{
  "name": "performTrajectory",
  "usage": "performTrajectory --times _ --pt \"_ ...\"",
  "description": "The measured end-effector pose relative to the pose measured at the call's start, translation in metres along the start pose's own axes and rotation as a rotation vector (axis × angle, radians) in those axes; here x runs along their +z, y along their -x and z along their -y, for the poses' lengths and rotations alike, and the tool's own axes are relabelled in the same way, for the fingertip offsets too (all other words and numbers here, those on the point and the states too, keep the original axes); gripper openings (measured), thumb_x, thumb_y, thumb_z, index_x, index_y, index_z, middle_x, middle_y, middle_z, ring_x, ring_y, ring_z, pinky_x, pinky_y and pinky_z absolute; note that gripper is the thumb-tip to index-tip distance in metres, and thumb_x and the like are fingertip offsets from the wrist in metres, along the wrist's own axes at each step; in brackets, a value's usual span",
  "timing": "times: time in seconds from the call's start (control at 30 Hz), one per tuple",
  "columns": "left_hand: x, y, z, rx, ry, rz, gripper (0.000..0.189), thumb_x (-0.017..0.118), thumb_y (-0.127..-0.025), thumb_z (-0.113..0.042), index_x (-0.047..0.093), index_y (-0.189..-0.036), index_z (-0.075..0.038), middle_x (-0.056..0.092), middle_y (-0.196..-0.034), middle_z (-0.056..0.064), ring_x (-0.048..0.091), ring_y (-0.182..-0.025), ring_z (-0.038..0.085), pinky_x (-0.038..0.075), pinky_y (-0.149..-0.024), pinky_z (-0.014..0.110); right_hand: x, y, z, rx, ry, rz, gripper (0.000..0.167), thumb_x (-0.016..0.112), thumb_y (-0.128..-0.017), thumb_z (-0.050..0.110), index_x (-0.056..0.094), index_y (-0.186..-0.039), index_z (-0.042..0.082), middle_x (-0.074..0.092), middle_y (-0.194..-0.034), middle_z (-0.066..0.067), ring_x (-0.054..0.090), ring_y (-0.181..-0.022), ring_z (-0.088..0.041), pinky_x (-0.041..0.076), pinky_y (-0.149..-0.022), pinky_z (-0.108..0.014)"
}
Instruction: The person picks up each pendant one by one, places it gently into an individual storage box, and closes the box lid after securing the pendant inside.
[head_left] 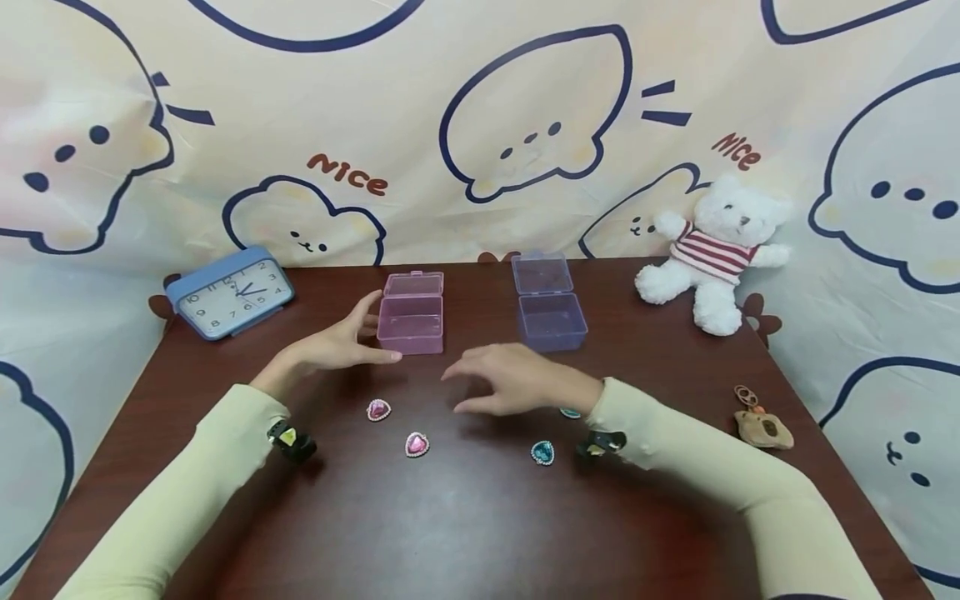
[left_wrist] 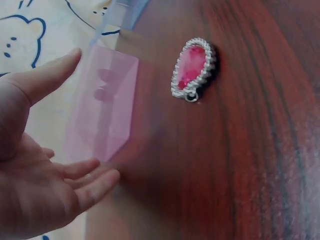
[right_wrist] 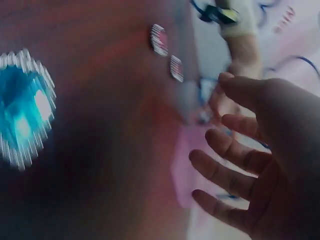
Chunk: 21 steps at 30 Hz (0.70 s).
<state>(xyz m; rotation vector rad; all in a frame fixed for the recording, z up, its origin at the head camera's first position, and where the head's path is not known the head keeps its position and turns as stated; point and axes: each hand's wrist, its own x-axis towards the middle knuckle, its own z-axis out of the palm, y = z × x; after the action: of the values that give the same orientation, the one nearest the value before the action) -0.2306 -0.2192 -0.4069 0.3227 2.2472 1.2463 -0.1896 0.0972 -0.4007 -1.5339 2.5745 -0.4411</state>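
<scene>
Beside the left wall of a pink clear plastic box (head_left: 411,325), lid up, my left hand (head_left: 339,337) has its thumb and fingers spread; whether they touch the box I cannot tell. In the left wrist view that hand (left_wrist: 45,165) holds nothing. My right hand (head_left: 510,377), fingers loosely bent and holding nothing, hovers over the table right of the pink box. A pink heart gem (head_left: 378,409) and another pink heart gem (head_left: 417,444) lie in front of the box. One teal heart gem (head_left: 542,452) is near my right wrist; another teal gem (head_left: 570,412) is partly hidden by the right arm.
A blue-purple clear box (head_left: 552,323), also with its lid up, stands right of the pink one. At the back left is a blue clock (head_left: 236,292). A white teddy bear (head_left: 716,250) sits back right, and a tan keychain (head_left: 763,427) lies near the right table edge.
</scene>
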Motion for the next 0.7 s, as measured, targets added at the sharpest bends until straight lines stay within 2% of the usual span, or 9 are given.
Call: performTrajectory --times 0.13,0.23,0.37,0.6,0.7 --pt "-0.001 -0.008 0.004 -0.033 0.092 -0.021 0.122 0.079 -0.09 -0.033 -0.02 -0.162 -0.027 0.021 -0.168 0.022 0.021 -0.155 0.044 0.009 -0.123 0.071 0.024 -0.017 0.014 -0.005 0.022 0.085 0.049 0.071 -0.093 0.052 0.067 -0.134 0.026 0.069 -0.108 0.009 0.06 -0.087 -0.004 0.052 -0.069 -0.026" --pt "-0.003 -0.013 0.007 -0.05 0.155 -0.038 0.121 0.079 -0.091 -0.029 -0.019 -0.162 -0.028 0.018 -0.17 0.019 0.018 -0.156 0.042 0.007 -0.125 0.069 0.037 -0.025 0.023 -0.017 0.051 0.102 0.051 0.071 -0.091 0.058 0.066 -0.133 0.029 0.064 -0.103 0.012 0.056 -0.082 -0.001 0.046 -0.062 -0.023" --pt "-0.003 -0.018 0.012 -0.025 0.228 -0.027 0.113 0.078 -0.092 -0.023 -0.009 -0.165 -0.026 0.014 -0.172 0.016 0.016 -0.157 0.04 0.009 -0.126 0.067 0.045 -0.033 0.03 -0.026 0.067 0.122 0.055 0.072 -0.089 0.06 0.065 -0.135 0.031 0.061 -0.103 0.011 0.054 -0.08 -0.001 0.042 -0.06 -0.022" --pt "-0.007 -0.02 0.02 -0.035 0.295 -0.022 0.119 0.077 -0.092 -0.019 -0.017 -0.162 -0.036 0.013 -0.173 0.014 0.021 -0.154 0.041 0.004 -0.125 0.07 0.048 -0.043 0.034 -0.061 0.007 0.173 0.049 0.076 -0.09 0.051 0.066 -0.135 0.034 0.059 -0.102 0.007 0.052 -0.079 -0.003 0.038 -0.059 -0.019" --pt "-0.008 -0.021 0.022 -0.013 0.311 -0.014 0.112 0.077 -0.092 -0.018 -0.007 -0.164 -0.034 0.015 -0.172 0.015 0.019 -0.154 0.041 0.005 -0.125 0.069 0.049 -0.046 0.034 -0.089 -0.01 0.181 0.041 0.076 -0.091 0.048 0.07 -0.13 0.036 0.06 -0.104 0.009 0.052 -0.079 -0.001 0.038 -0.06 -0.019"
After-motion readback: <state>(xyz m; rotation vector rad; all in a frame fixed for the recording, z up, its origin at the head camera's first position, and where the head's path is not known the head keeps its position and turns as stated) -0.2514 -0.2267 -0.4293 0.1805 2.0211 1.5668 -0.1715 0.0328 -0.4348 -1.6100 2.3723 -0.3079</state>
